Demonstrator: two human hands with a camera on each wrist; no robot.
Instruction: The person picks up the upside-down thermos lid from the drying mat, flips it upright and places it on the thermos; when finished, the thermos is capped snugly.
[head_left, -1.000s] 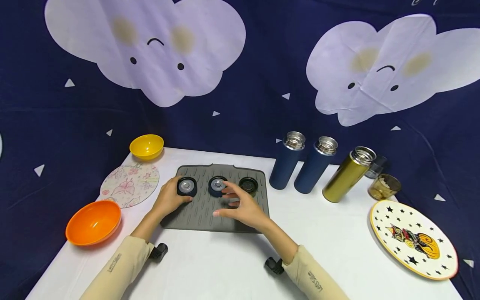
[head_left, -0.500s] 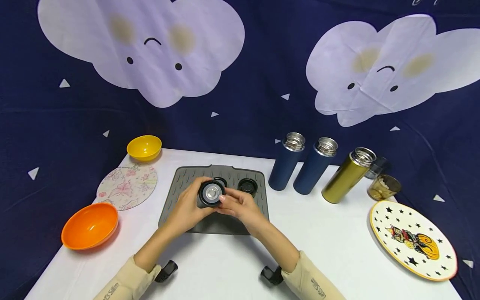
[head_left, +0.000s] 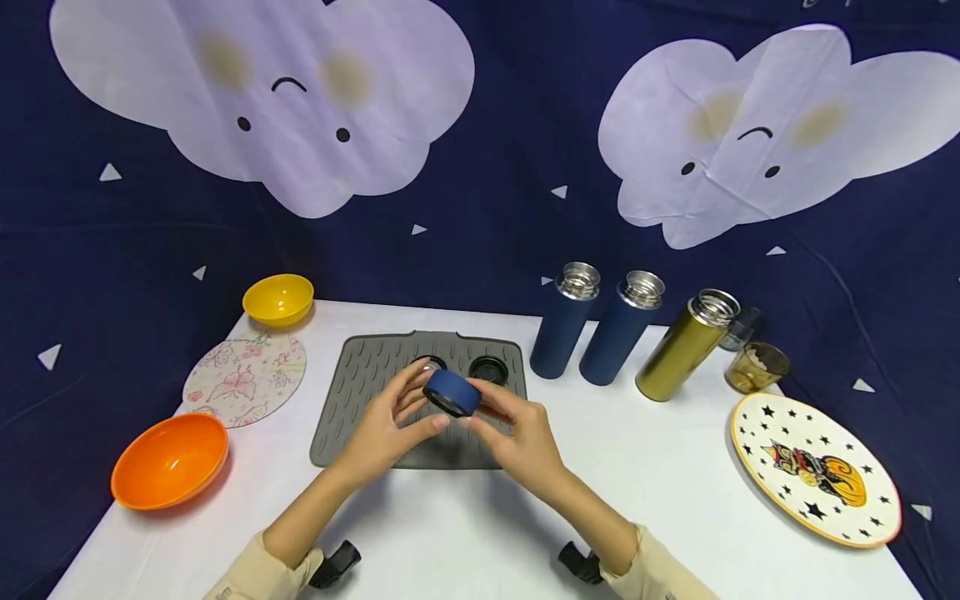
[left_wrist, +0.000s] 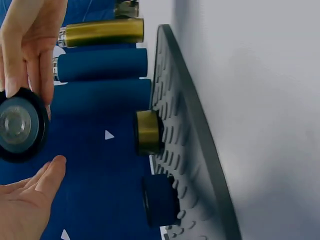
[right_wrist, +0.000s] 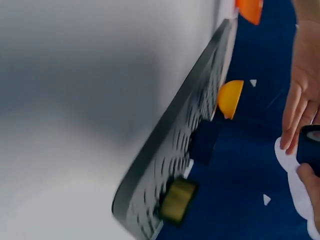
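Note:
A blue bottle lid (head_left: 452, 393) with a black rim is held above the grey mat, tilted so its blue side faces the head camera. My right hand (head_left: 521, 429) grips it, thumb low and fingers behind. Close by on the other side is my left hand (head_left: 378, 433); in the left wrist view a gap separates its straight fingertips (left_wrist: 59, 162) from the lid. The lid's silvery inner face (left_wrist: 19, 125) shows there. On the grey ridged mat (head_left: 360, 400) lie a second blue lid (left_wrist: 161, 200), mostly hidden in the head view, and a gold lid (head_left: 488, 369).
Two blue bottles (head_left: 558, 333) and a gold bottle (head_left: 678, 354) stand uncapped at the back right. Near them are a brownish cup (head_left: 757, 368) and a star-patterned plate (head_left: 795, 500). Leftward sit a yellow bowl (head_left: 277, 300), a floral round mat (head_left: 243, 379) and an orange bowl (head_left: 168, 458).
My left hand took the leftmost lid off the mat and brought it to the middle. Now my right hand holds it, turned blue side forward, while the left fingers have come off it.

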